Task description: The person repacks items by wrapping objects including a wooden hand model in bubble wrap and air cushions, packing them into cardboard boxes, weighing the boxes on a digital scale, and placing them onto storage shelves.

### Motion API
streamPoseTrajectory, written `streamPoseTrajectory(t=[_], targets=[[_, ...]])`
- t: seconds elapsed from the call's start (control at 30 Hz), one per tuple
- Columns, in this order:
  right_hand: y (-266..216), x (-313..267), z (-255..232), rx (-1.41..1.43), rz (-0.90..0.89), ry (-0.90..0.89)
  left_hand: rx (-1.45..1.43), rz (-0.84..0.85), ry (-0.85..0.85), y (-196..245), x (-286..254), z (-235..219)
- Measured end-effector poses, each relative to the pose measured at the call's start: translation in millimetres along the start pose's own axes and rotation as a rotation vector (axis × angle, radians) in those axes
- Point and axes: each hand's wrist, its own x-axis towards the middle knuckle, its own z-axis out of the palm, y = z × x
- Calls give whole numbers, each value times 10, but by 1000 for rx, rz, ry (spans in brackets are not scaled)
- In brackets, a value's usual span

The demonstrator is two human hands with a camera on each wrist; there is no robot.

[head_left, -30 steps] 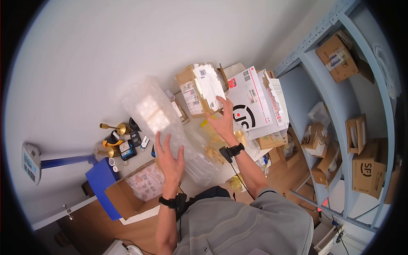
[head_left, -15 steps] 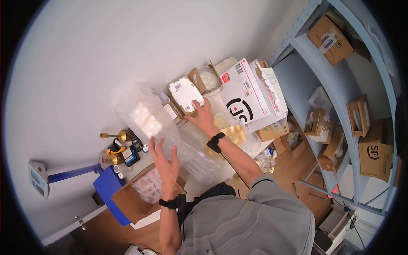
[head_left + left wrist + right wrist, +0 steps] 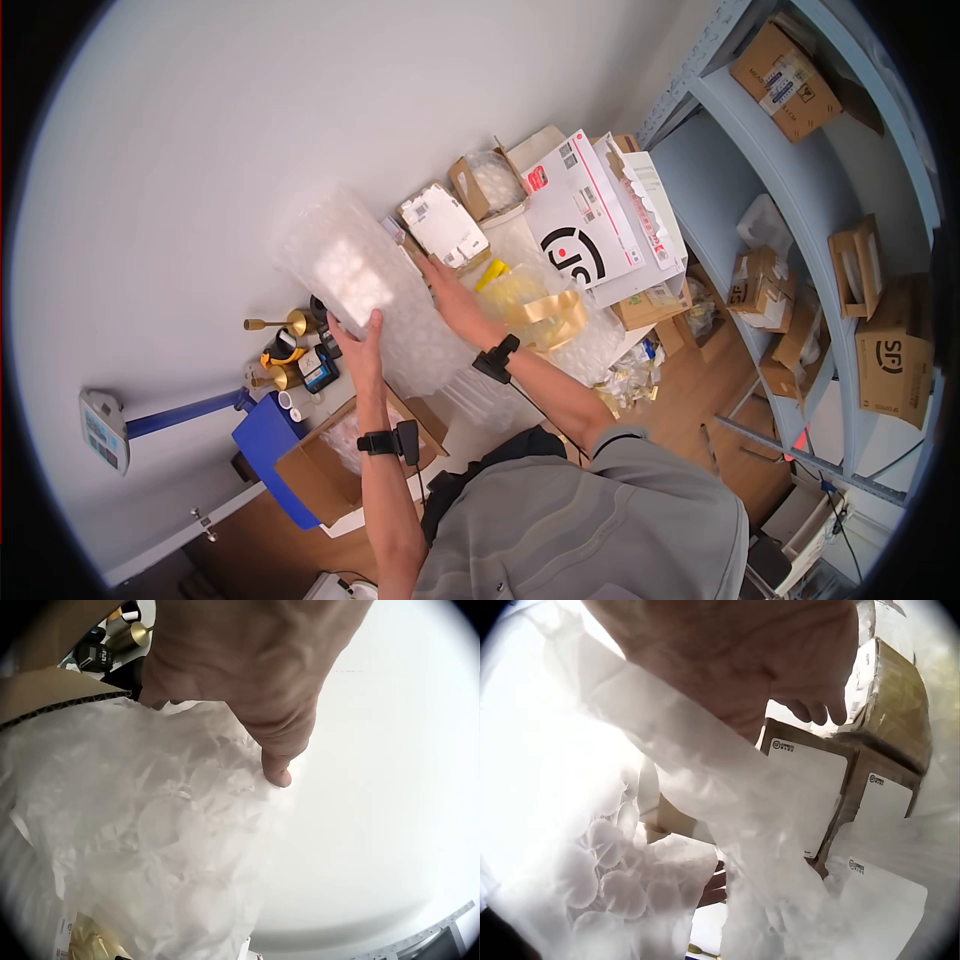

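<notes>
A clear bubble-wrap bundle (image 3: pixel 345 265) with a whitish item inside leans over the table's left part in the head view. My left hand (image 3: pixel 358 350) grips its lower corner, the thumb (image 3: pixel 277 777) on one face and the other fingers behind it. Along the bundle's right edge reaches my right hand (image 3: pixel 458 300), fingers extended and loose. In the right wrist view, translucent wrap (image 3: pixel 727 780) passes in front of that hand, whose fingertips (image 3: pixel 817 712) show near labelled small cartons (image 3: pixel 810 787). Just beyond it stands a carton with a white top (image 3: pixel 443 225).
An open carton (image 3: pixel 325 465) with wrapped contents sits front left, beside a blue bin (image 3: pixel 268 440). Brass pieces (image 3: pixel 297 322) and small devices lie behind. White flat boxes (image 3: pixel 590 215) and yellow film (image 3: pixel 520 300) are at right. Shelving (image 3: pixel 800 200) holds cartons.
My right hand lowered the white-topped carton onto the table, let go and moved down-left to the wrap. My left hand moved from hovering over the wrap to gripping its corner.
</notes>
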Motion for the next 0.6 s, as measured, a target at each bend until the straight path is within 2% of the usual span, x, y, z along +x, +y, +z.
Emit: streamPoseTrajectory(t=[0.07,0.1,0.13,0.17,0.3,0.37,0.47,0.5,0.57,0.6], targets=[[-114,-7,93,-171,-103,-11,-29,-5,-55,-69,87,-27],[-182,-84,158,-164,-98,-9,-201,-109,-110,-123,142,-71],[-322,-175,196,-283,-134,67,-375,-211,-164,-154,190,-111],[-396,-222,230,-403,-169,143,-368,-212,-165,-117,194,-149],[-338,-260,326,-366,-107,176,-483,-356,-194,-185,222,-454],[-317,-168,108,-146,57,97,-505,-393,-220,-183,244,-526],[-376,44,-179,-180,100,18,-514,-402,-224,-147,219,-541],[-256,126,-201,-181,99,16,-518,-404,-236,-152,231,-534],[-17,252,-203,-211,-30,-175,-527,-404,-249,-191,246,-521],[17,254,-195,-215,-35,-173,-526,-399,-247,-210,264,-508]])
